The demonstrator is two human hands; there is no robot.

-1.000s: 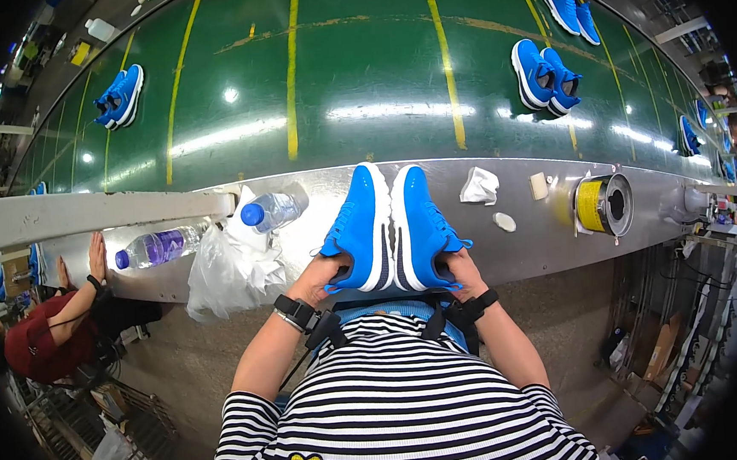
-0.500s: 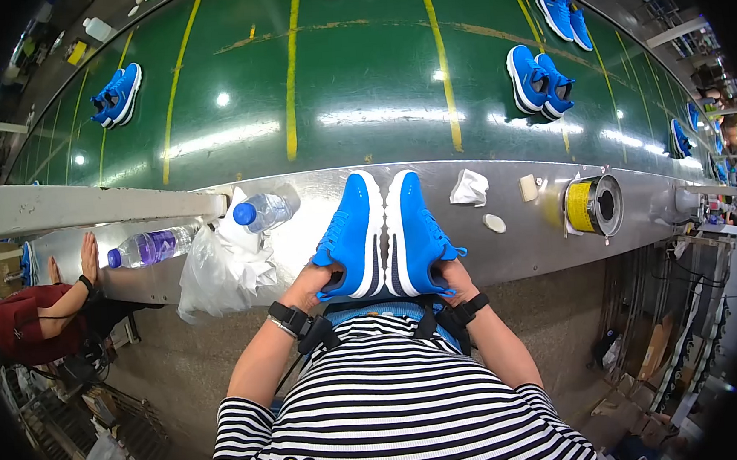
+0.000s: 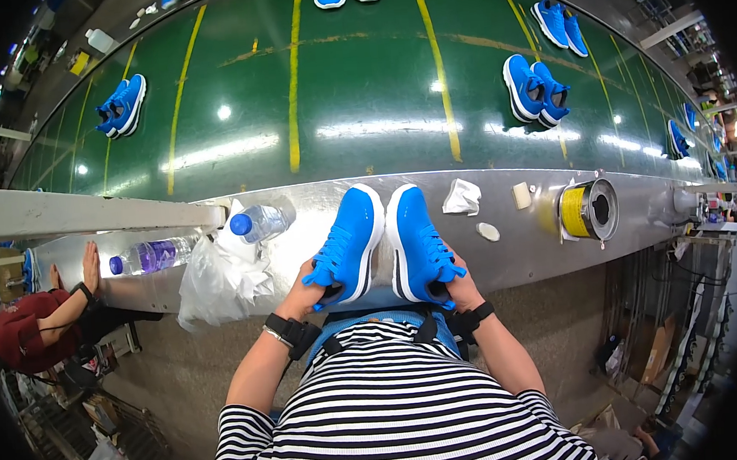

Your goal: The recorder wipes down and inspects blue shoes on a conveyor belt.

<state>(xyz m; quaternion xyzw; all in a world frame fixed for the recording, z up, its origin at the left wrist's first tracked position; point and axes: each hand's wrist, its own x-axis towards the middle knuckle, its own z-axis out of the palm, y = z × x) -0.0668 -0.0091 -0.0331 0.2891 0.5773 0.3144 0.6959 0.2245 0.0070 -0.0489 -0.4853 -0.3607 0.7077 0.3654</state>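
Two blue shoes (image 3: 348, 247) at near edge of metal ledge (image 3: 516, 256), toes pointing away, narrow gap between; contact with ledge unclear. Heel hold probably keeps uppers in plain sight. Left hand (image 3: 303, 294) and right hand (image 3: 463, 289) each grip one shoe's heel, fingers mostly hidden; forearms (image 3: 260, 364) slant inward. Beyond: green belt (image 3: 367, 85), more blue pairs (image 3: 521, 85).

Nearest shoes (image 3: 418, 235) between bottles (image 3: 263, 224), left, and can (image 3: 588, 210), right.

Two wearer's hands (image 3: 302, 292) (image 3: 465, 292); two held shoes (image 3: 346, 247) (image 3: 416, 242); two clear bottles (image 3: 264, 223) (image 3: 157, 256); one can (image 3: 576, 212)
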